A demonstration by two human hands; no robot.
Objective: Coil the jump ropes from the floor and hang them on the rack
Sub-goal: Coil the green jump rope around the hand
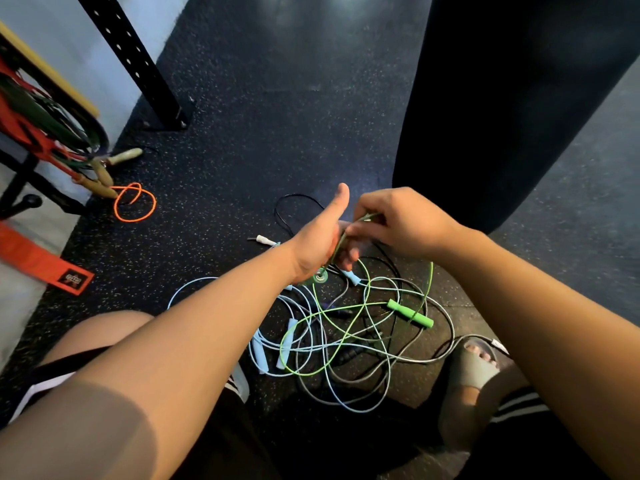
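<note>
Green jump rope (410, 313) held in both hands.
Left hand (317, 239) fingers curl round its loops, thumb raised; right hand (398, 221) fingers pinch its cord.

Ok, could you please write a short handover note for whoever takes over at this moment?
Left hand grips a few coils of the green jump rope; right hand pinches its cord, mid-wrap.
Most of that rope lies on the floor, tangled with the light blue ropes. The orange rope lies by the rack.
Done: only a few green turns.
Left: finish the green coil, untangle and coil the others, hang all.
</note>
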